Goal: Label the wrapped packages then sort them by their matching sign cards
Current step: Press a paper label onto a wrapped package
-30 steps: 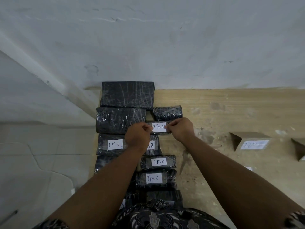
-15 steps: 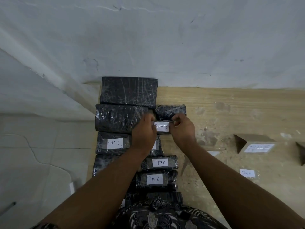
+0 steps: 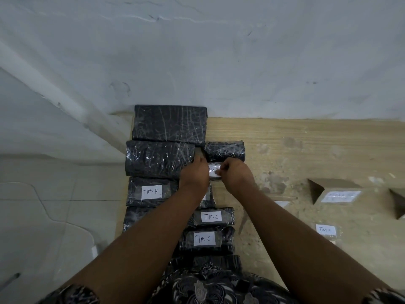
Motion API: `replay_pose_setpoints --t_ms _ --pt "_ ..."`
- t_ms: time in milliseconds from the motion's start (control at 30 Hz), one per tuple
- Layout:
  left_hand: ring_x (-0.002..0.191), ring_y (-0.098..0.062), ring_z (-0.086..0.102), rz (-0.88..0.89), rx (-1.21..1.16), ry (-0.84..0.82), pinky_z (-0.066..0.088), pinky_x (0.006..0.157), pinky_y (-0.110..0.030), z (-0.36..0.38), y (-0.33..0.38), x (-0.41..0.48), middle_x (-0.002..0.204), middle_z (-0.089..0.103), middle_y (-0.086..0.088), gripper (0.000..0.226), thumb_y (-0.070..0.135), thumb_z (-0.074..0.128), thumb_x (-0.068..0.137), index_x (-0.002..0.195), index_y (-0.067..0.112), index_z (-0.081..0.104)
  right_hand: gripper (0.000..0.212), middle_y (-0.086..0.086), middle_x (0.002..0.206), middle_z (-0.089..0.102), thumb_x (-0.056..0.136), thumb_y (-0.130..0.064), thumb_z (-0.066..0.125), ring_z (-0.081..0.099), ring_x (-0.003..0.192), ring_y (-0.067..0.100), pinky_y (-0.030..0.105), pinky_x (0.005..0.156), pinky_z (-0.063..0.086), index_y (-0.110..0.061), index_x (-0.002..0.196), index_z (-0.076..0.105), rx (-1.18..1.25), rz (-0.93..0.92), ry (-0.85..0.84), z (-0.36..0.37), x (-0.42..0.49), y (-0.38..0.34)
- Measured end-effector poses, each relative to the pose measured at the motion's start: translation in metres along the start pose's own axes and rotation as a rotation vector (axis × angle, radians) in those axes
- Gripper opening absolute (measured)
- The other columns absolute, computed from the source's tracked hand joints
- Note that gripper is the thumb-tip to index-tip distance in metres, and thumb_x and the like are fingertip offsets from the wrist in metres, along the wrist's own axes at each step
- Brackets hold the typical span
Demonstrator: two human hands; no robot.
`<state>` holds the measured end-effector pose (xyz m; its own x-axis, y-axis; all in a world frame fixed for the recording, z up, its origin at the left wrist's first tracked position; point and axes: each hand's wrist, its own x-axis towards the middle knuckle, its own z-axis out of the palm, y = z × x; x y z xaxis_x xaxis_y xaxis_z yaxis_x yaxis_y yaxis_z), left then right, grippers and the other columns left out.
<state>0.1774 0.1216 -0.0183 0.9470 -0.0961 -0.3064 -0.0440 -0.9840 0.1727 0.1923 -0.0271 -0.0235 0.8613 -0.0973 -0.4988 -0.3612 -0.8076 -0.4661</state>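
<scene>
Surface: pale wooden tabletop [image 3: 306, 150] set against a white wall [image 3: 219, 51], with a tiled floor [image 3: 43, 216] off its left edge.
Small package [image 3: 217, 180]: black-wrapped, lying on the tabletop and mostly hidden under both hands.
White label [image 3: 213, 172]: on top of the small package; the handwriting is partly covered and only "TIM" can be read.
Left hand [image 3: 194, 174]: fingers curled down onto the label's left end, grasping it.
Right hand [image 3: 237, 174]: fingers clenched in a pinch on the label's right end.
Short roll [image 3: 225, 150]: unlabelled, just beyond the small package on the wall side.
Large packages: two unlabelled ones beyond the small package and to its left, the nearer one [image 3: 157, 160] beside it and the farther one [image 3: 171, 123] touching the wall.
TIM B package [image 3: 151, 191]: left of the small package, nearer the person.
TIM C packages: two [image 3: 211, 217] [image 3: 205, 239] in a row between the small package and the person.
Sign cards: folded cardboard [image 3: 337, 191] [image 3: 397, 202], well right of the small package; the writing is blurred.
Loose slip [image 3: 325, 229]: white, flat on the tabletop, right of the small package and nearer the person.
</scene>
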Motion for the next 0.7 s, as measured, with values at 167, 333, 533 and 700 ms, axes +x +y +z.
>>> replay_pose_setpoints --t_ms 167,333,533,700 --pt "0.084 -0.029 0.067 0.072 -0.057 0.023 0.06 0.076 -0.045 -0.009 -0.012 -0.01 0.131 0.048 -0.009 0.044 -0.003 0.066 0.084 0.125 0.01 0.058 0.006 0.0 0.091 0.069 0.102 -0.022 0.065 0.066 0.08 0.022 0.028 0.06 0.044 -0.026 0.097 0.064 0.043 -0.112 -0.029 -0.011 -0.011 0.011" --pt "0.077 -0.015 0.062 0.157 -0.237 0.165 0.057 0.067 -0.037 -0.011 -0.02 -0.038 0.123 0.051 0.004 0.039 0.005 0.065 0.088 0.123 0.021 0.059 0.004 -0.006 0.077 0.062 0.102 -0.024 0.064 0.06 0.067 0.016 0.03 0.056 0.042 -0.026 0.104 0.061 0.108 -0.18 0.048 -0.025 -0.037 0.015" --pt "0.072 -0.01 0.057 0.154 -0.355 0.17 0.055 0.062 -0.035 -0.014 -0.028 -0.099 0.12 0.047 0.009 0.032 0.009 0.063 0.092 0.117 0.027 0.055 0.014 -0.006 0.072 0.067 0.1 -0.02 0.063 0.064 0.067 0.015 0.033 0.065 0.053 -0.033 0.106 0.06 0.078 -0.184 0.084 -0.017 -0.084 0.019" --pt "0.069 -0.007 0.052 0.19 -0.333 0.139 0.051 0.058 -0.031 -0.007 -0.042 -0.141 0.118 0.045 0.007 0.039 0.011 0.064 0.094 0.13 0.024 0.054 0.02 -0.008 0.077 0.067 0.099 -0.017 0.064 0.064 0.071 0.009 0.029 0.065 0.048 -0.033 0.112 0.06 0.053 -0.217 0.091 -0.009 -0.125 0.027"
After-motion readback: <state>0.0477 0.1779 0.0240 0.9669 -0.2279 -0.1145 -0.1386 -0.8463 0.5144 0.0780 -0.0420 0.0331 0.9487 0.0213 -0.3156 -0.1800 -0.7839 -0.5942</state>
